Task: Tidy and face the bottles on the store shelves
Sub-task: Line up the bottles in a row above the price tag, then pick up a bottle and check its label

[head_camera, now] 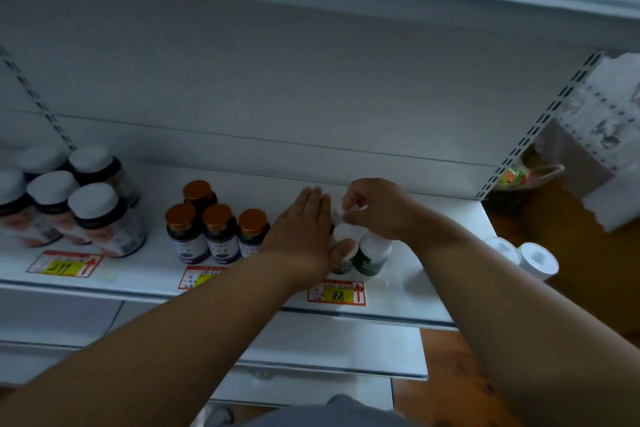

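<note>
**Two hands at the green bottles on a white shelf**

Head view: A long white shelf (433,253) runs across the picture. Its back wall is plain and pale, and another white shelf hangs above it. Lower shelves step out below. The floor on the right is brown wood.

The green bottles (370,258) with white caps stand near the front of the shelf, right of the middle. A red and yellow tag (337,293) reading 168 sits on the shelf edge just below them.

The left hand (304,236) lies flat against the left side of these bottles. Its fingers are straight and pressed together, and the thumb touches a white cap.

The right hand (375,210) is curled over a bottle at the back. Its fingertips pinch something white there; I cannot tell if it is a cap.

Just left stand four dark bottles with orange caps (216,225). Further left are big jars with white lids (69,198).

Two white tubs (523,256) sit past the right end of the shelf. A bag (523,177) rests beyond the slotted post.
</note>
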Demonstrator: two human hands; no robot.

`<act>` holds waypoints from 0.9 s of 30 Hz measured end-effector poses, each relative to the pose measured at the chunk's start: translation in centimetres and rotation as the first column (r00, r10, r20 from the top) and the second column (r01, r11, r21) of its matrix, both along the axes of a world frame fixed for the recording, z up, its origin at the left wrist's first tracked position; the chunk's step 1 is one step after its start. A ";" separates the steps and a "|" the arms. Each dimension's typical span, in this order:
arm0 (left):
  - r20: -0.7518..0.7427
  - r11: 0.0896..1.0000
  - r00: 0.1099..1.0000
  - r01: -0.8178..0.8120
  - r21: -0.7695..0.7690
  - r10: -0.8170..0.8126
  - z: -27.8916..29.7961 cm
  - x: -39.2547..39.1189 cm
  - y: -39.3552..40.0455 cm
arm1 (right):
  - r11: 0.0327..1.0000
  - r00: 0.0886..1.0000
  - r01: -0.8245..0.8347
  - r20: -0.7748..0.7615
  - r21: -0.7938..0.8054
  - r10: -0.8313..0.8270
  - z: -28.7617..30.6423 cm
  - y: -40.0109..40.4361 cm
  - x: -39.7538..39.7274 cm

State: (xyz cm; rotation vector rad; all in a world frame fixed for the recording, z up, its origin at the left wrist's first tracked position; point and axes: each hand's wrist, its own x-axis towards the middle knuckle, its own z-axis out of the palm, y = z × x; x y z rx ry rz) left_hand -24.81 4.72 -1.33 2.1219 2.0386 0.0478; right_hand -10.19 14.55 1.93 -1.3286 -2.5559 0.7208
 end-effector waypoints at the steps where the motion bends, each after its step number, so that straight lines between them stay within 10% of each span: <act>1: -0.007 1.000 1.000 0.006 0.009 -0.006 0.0 0.0 -0.1 | 1.000 1.000 -0.001 -0.008 0.007 0.001 0.0 0.0 0.1; 15: 0.195 0.944 0.975 0.040 0.328 -0.110 3.2 -3.4 -4.4 | 0.983 0.982 0.097 -0.175 0.159 -0.068 4.6 -5.5 -3.1; 27: 0.278 0.799 0.921 -0.377 0.469 0.271 6.2 -29.4 -24.0 | 0.978 0.841 -0.102 -0.510 0.181 0.182 7.0 -21.4 -32.0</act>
